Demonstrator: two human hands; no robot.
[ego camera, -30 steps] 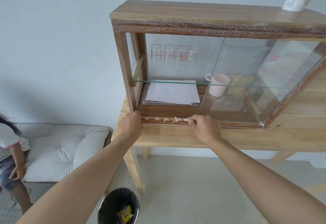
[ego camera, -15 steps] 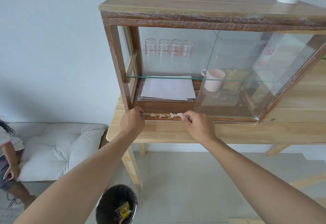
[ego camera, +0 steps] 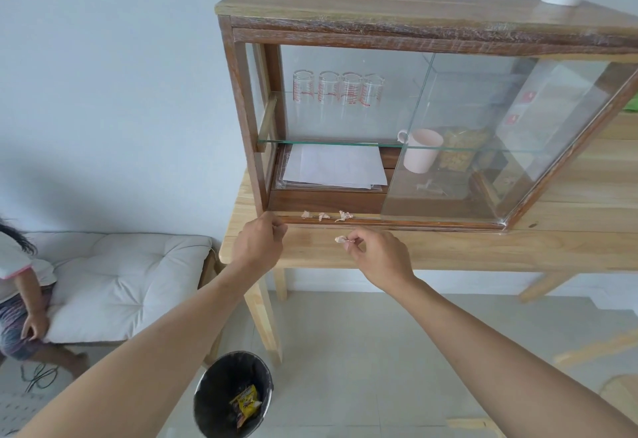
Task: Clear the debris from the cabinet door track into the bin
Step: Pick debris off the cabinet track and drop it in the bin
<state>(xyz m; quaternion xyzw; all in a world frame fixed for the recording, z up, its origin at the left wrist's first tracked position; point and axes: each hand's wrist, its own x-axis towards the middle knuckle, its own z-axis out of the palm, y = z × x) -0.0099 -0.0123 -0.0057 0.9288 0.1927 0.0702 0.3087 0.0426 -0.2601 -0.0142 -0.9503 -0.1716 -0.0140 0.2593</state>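
Step in hand, as judged: carry the pinched scrap down to the one bin (ego camera: 233, 394) at lower centre and release low, so it does not drift. The right hand (ego camera: 378, 254) pinches one debris scrap (ego camera: 341, 239) just below the track (ego camera: 397, 223) at frame centre; the left hand (ego camera: 259, 244), fingers closed, grip contents undeterminable, rests at the cabinet's lower left corner. Count: one cabinet (ego camera: 397, 23) on one desk (ego camera: 448, 248), four glasses (ego camera: 338, 90), three scraps (ego camera: 324, 215) remaining in the track.

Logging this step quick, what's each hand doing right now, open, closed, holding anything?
Left hand: fingers curled shut near the cabinet's lower left corner; anything pinched inside cannot be told.
Right hand: fingers pinched shut on a scrap of debris.
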